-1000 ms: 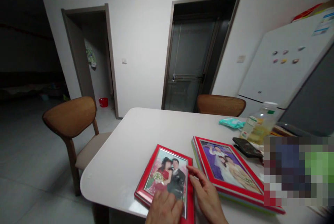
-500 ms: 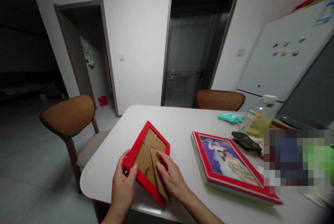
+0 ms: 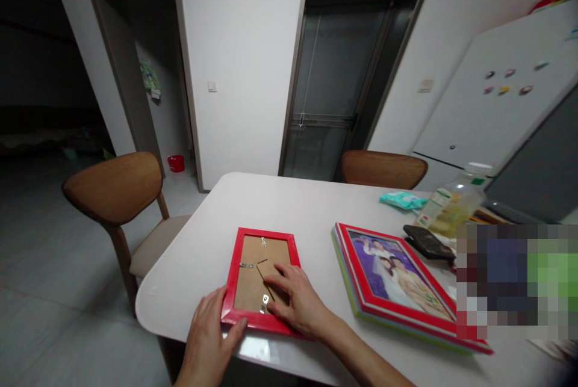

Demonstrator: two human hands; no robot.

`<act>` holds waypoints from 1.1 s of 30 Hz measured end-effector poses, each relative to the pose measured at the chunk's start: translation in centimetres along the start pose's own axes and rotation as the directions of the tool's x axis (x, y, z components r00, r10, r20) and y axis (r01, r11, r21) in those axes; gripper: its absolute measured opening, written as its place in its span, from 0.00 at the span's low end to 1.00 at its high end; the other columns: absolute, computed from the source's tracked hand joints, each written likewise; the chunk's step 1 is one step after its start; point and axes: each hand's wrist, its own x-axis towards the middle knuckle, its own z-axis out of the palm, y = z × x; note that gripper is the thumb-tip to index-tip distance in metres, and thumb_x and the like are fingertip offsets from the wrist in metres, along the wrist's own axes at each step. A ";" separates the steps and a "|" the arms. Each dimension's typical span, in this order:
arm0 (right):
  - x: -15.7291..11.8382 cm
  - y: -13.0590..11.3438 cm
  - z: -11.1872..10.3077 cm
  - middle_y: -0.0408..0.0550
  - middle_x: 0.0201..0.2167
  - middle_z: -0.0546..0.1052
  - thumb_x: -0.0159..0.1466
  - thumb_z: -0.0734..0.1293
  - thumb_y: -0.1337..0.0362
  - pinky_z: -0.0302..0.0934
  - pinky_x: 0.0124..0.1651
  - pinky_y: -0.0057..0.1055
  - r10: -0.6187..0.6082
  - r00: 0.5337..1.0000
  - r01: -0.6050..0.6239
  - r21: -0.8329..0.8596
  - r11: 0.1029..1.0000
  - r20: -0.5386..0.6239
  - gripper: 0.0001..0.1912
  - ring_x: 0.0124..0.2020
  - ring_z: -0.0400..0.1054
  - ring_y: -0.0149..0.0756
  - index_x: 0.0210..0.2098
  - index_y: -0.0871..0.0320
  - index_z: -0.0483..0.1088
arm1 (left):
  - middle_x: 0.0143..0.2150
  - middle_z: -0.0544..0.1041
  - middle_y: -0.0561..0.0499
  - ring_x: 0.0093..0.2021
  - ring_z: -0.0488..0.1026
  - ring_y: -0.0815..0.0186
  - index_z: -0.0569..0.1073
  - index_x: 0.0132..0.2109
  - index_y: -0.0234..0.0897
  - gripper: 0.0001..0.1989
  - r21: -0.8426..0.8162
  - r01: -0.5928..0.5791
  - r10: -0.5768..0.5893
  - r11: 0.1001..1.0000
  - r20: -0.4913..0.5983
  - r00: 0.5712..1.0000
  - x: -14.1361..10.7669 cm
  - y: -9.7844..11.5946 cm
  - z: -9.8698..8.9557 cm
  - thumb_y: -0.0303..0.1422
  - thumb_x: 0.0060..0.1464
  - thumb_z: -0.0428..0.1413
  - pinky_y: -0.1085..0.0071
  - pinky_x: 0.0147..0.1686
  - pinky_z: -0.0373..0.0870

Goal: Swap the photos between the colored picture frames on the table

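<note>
The red frame (image 3: 232,278) lies face down near the white table's (image 3: 298,200) edge. Our left hand (image 3: 210,330) grips its corner, thumb on the rim; our right hand (image 3: 298,303), fingers slightly apart, touches its backing. Beside it sit stacked frames (image 3: 406,287) and 1 phone (image 3: 428,241).

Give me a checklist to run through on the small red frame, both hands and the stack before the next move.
1. Frame lies back side up on the table: ok.
2. Left hand holds the frame's near left corner: ok.
3. Right hand touches the back, at the stand: ok.
4. Stand folded fully flat: cannot tell, the right hand covers part of it.
5. Frame apart from the stack: ok, table shows between them.
6. Photo sits straight inside: cannot tell, its picture side faces down.
</note>
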 end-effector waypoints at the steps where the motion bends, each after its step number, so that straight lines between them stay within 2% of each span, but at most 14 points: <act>1: 0.0 0.1 -0.1 0.51 0.49 0.63 0.47 0.66 0.62 0.47 0.51 0.41 0.000 1.000 0.000 0.002 1.000 0.009 0.22 0.51 0.54 0.43 0.43 0.50 0.67 | 0.49 0.67 0.41 0.50 0.63 0.56 0.61 0.51 0.32 0.23 0.031 -0.015 0.015 0.999 0.009 1.000 -0.1 -0.1 0.1 0.38 0.49 0.49 0.56 0.50 0.59; 4: 0.2 0.0 -0.3 0.51 0.53 0.60 0.46 0.67 0.61 0.45 0.52 0.42 -0.042 0.998 0.042 0.006 0.999 0.043 0.22 0.53 0.51 0.45 0.42 0.50 0.68 | 0.51 0.66 0.39 0.53 0.60 0.55 0.61 0.51 0.31 0.24 0.104 -0.043 0.039 0.994 0.042 0.998 -0.3 -0.2 0.3 0.40 0.49 0.49 0.52 0.52 0.54; 6: 0.4 -0.3 -0.2 0.50 0.53 0.59 0.46 0.68 0.63 0.45 0.52 0.42 -0.120 0.989 0.118 0.026 0.993 0.086 0.20 0.54 0.50 0.44 0.40 0.50 0.69 | 0.54 0.63 0.39 0.54 0.58 0.55 0.63 0.50 0.33 0.22 0.105 -0.079 0.072 0.991 0.072 0.995 -0.2 -0.1 0.4 0.39 0.48 0.50 0.52 0.53 0.53; 8: 0.6 -0.8 -0.1 0.48 0.51 0.62 0.49 0.66 0.64 0.47 0.52 0.39 -0.193 0.975 0.189 0.051 0.981 0.107 0.14 0.52 0.52 0.41 0.37 0.50 0.71 | 0.56 0.60 0.41 0.56 0.56 0.56 0.66 0.47 0.35 0.19 0.072 -0.115 0.108 0.991 0.102 0.989 0.0 0.2 0.5 0.37 0.47 0.51 0.54 0.53 0.54; 10: 0.7 -1.3 0.2 0.46 0.46 0.66 0.51 0.64 0.65 0.50 0.50 0.36 -0.209 0.974 0.206 0.051 0.977 0.081 0.09 0.49 0.55 0.38 0.33 0.50 0.72 | 0.57 0.59 0.42 0.56 0.55 0.56 0.68 0.43 0.36 0.16 0.032 -0.131 0.126 0.991 0.123 0.984 0.3 0.6 0.3 0.35 0.45 0.53 0.57 0.52 0.57; 13: 0.9 -1.7 0.7 0.46 0.41 0.68 0.53 0.63 0.63 0.52 0.47 0.35 -0.171 0.985 0.170 0.030 0.985 0.027 0.07 0.46 0.57 0.37 0.29 0.52 0.73 | 0.55 0.62 0.42 0.55 0.57 0.56 0.69 0.39 0.36 0.14 -0.001 -0.120 0.120 0.993 0.127 0.985 0.7 1.0 -0.2 0.34 0.42 0.56 0.59 0.51 0.58; 16: 1.6 -2.0 1.2 0.47 0.41 0.68 0.54 0.62 0.62 0.51 0.47 0.33 -0.128 0.992 0.128 0.030 0.991 -0.011 0.09 0.45 0.58 0.36 0.34 0.53 0.71 | 0.53 0.64 0.41 0.54 0.58 0.55 0.69 0.35 0.36 0.12 -0.008 -0.125 0.125 0.992 0.126 0.984 0.9 1.4 -0.7 0.33 0.40 0.57 0.57 0.51 0.58; 19: 3.1 -2.5 2.0 0.48 0.39 0.69 0.56 0.60 0.61 0.51 0.45 0.32 -0.049 0.997 0.046 -0.045 0.998 -0.067 0.12 0.42 0.59 0.37 0.38 0.54 0.69 | 0.53 0.64 0.40 0.56 0.55 0.53 0.68 0.33 0.36 0.13 -0.005 -0.167 0.165 0.986 0.181 0.970 1.3 1.8 -0.9 0.32 0.35 0.60 0.55 0.52 0.55; 23: 5.6 -3.0 3.1 0.48 0.34 0.70 0.57 0.59 0.61 0.51 0.40 0.30 0.033 0.996 -0.051 -0.209 0.977 -0.086 0.11 0.39 0.60 0.36 0.34 0.55 0.71 | 0.55 0.61 0.37 0.57 0.54 0.54 0.66 0.29 0.36 0.13 0.011 -0.151 0.143 0.988 0.247 0.958 2.2 2.3 -0.8 0.29 0.31 0.61 0.59 0.52 0.55; 27: 7.1 -3.0 3.9 0.50 0.32 0.70 0.57 0.58 0.65 0.51 0.39 0.30 0.086 0.989 -0.113 -0.247 0.962 -0.117 0.11 0.37 0.61 0.36 0.31 0.57 0.71 | 0.55 0.60 0.34 0.57 0.53 0.53 0.65 0.28 0.36 0.13 0.038 -0.133 0.117 0.990 0.280 0.953 2.4 2.6 -0.9 0.32 0.32 0.61 0.59 0.52 0.55; 30: 7.3 -3.0 4.0 0.52 0.33 0.70 0.57 0.57 0.66 0.51 0.39 0.31 0.110 0.985 -0.141 -0.250 0.958 -0.133 0.11 0.38 0.61 0.38 0.32 0.59 0.70 | 0.55 0.60 0.34 0.57 0.53 0.53 0.65 0.27 0.36 0.13 0.032 -0.144 0.130 0.989 0.272 0.954 2.1 2.4 -0.8 0.34 0.33 0.61 0.59 0.52 0.56; 33: 6.6 -2.2 2.9 0.50 0.35 0.71 0.56 0.58 0.63 0.52 0.40 0.30 0.084 0.990 -0.109 -0.232 0.967 -0.116 0.12 0.39 0.61 0.36 0.36 0.57 0.69 | 0.55 0.61 0.34 0.57 0.53 0.53 0.65 0.27 0.36 0.13 0.013 -0.144 0.136 0.989 0.249 0.959 1.9 1.8 -0.5 0.33 0.33 0.61 0.59 0.52 0.56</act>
